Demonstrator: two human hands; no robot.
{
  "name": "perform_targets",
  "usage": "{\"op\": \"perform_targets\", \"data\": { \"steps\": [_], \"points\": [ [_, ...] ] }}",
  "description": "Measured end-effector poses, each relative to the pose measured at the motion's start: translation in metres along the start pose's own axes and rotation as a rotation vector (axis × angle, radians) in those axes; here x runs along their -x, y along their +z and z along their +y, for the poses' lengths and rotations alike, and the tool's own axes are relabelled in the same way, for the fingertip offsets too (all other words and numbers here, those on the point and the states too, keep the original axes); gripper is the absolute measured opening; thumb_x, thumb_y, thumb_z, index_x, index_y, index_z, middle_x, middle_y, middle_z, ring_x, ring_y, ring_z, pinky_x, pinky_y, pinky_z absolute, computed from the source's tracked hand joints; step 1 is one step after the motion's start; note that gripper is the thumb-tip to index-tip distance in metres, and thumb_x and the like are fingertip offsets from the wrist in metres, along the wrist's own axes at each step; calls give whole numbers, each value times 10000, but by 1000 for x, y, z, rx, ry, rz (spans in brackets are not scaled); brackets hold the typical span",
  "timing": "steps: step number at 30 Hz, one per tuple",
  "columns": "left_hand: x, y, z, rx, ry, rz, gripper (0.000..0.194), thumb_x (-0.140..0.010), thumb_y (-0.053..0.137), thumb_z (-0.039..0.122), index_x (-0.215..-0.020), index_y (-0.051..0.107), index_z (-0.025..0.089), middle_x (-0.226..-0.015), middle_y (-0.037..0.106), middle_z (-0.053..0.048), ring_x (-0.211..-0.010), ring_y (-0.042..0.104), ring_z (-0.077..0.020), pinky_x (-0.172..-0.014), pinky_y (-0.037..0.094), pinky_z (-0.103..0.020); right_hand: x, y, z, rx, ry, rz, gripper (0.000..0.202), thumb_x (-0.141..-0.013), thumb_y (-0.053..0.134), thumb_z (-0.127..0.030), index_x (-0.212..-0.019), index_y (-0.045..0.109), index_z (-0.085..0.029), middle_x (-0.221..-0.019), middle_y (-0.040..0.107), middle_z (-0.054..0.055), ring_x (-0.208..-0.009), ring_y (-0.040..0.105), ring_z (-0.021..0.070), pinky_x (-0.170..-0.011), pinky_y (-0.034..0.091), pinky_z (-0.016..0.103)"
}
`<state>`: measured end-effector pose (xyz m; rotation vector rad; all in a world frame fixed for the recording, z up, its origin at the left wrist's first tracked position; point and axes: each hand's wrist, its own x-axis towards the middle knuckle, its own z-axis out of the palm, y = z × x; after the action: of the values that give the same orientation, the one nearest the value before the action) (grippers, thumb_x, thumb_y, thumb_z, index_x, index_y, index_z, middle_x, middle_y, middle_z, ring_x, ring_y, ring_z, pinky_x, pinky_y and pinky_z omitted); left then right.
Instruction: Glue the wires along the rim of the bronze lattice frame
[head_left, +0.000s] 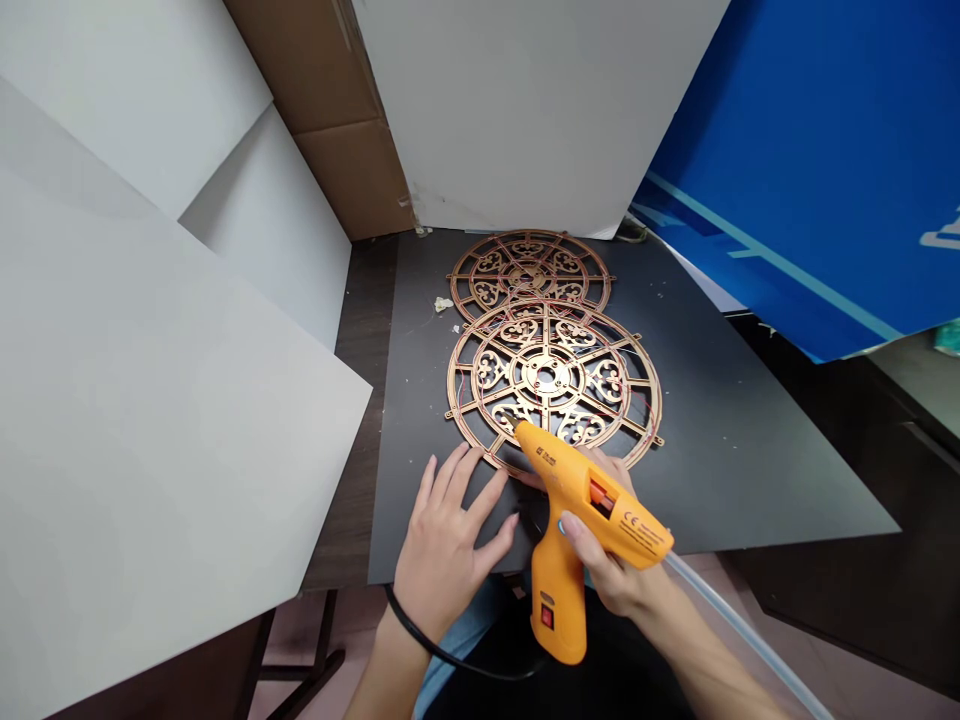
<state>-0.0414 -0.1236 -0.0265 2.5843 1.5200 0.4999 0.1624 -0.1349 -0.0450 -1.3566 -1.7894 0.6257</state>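
Observation:
An orange glue gun (562,585) is gripped in my right hand (611,560), its nozzle pointing up and left over the near rim of an ornate wooden wheel (517,372). A clear glue stick (739,625) sticks out of its back end. Whether the nozzle touches the wood I cannot tell. My left hand (448,525) lies with fingers spread, fingertips at the wheel's lower left edge. Thin red wires run over the wheel. A second, similar wheel (459,290) lies behind, partly covered by the near one.
A black board (750,450) lies under the wheels. White panels (187,420) and a cardboard box (337,150) stand at left and back, a blue panel (780,170) at right. Pale scraps (443,304) lie left of the wheels. A black cable (450,657) crosses my left wrist.

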Motion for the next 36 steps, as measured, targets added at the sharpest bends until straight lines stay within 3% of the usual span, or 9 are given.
{"op": "perform_targets", "data": {
  "steps": [5,11,17,28,36],
  "points": [
    [-2,0,0,9,-8,-2,404,-934,533,313,-1336,519,270,-1384,522,-105,-1316,478,-266,-1118,365,-589,-1,1,0,-47,29,22,341,-921,456,-395,-1221,515,-242,-1166,512,95,-1075,467,304,-900,466,516],
    [-3,-1,0,11,-13,-3,408,-932,534,306,-1338,511,264,-1367,534,-102,-1298,493,-267,-1115,365,-595,-7,-4,-7,-85,38,1,225,-921,436,-366,-989,613,-244,-1075,532,67,-1011,497,280,-840,466,458],
    [-2,-1,1,13,-15,3,411,-928,539,302,-1336,511,261,-1372,537,-100,-1300,495,-264,-1122,366,-579,-9,-5,-9,-81,48,-19,265,-920,432,-382,-1049,644,-290,-1053,529,59,-993,490,284,-831,457,461],
    [-2,-1,0,23,-14,-6,426,-928,542,307,-1350,506,257,-1389,547,-83,-1309,494,-267,-1121,374,-576,-16,-8,-13,10,-27,-68,234,-914,439,-373,-1064,598,-288,-1010,556,61,-903,500,272,-763,446,446],
    [0,1,-1,19,-26,24,438,-930,542,307,-1350,480,201,-1388,563,-106,-1301,516,-257,-1129,377,-547,-15,-7,-14,29,7,-61,226,-921,416,-367,-1044,570,-257,-1001,557,70,-882,494,266,-758,455,460]
  ]
}}
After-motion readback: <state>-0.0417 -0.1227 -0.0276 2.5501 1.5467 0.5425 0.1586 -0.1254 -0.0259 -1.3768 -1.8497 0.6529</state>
